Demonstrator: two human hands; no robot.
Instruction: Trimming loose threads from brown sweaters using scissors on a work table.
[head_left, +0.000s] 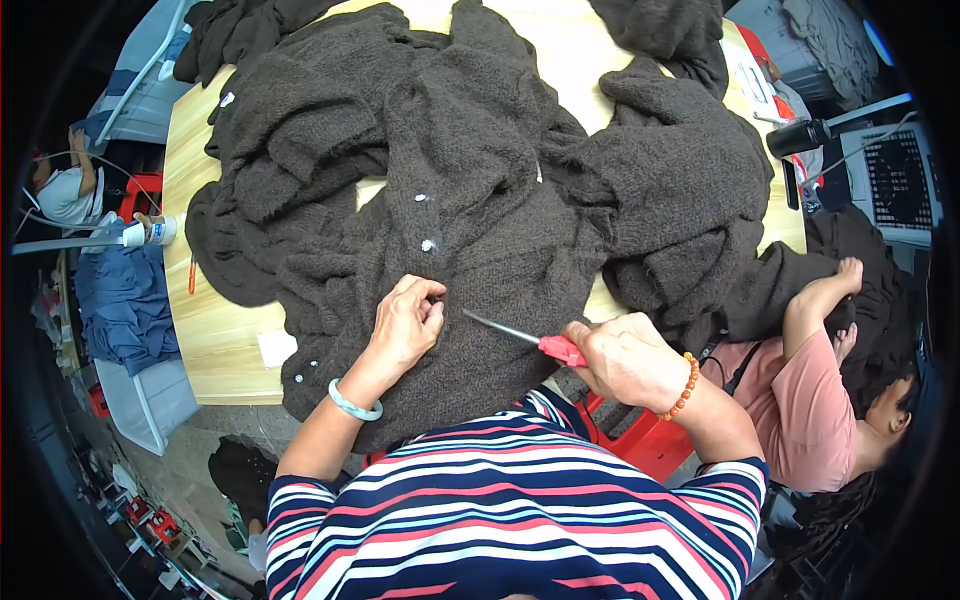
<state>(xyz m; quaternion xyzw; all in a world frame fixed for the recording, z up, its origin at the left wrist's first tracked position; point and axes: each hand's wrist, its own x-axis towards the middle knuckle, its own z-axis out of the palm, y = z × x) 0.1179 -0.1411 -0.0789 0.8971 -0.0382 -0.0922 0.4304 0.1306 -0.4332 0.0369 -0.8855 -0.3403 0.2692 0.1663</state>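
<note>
A dark brown fuzzy knit cardigan lies bunched over the table's near edge and onto my lap. Shiny pale buttons dot its front. My left hand rests on the knit with fingers curled and thumb close to the forefinger; what is pinched there, if anything, is too small to make out. In my right hand is a pair of scissors with a pinkish-red handle. Their slim metal blades look closed together, and the tip points left over the knit toward my left fingers.
More brown knits are heaped across the wooden table. A white paper piece, an orange pen-like stick and a small white jar sit at the left. At right, a co-worker in pink handles dark fabric.
</note>
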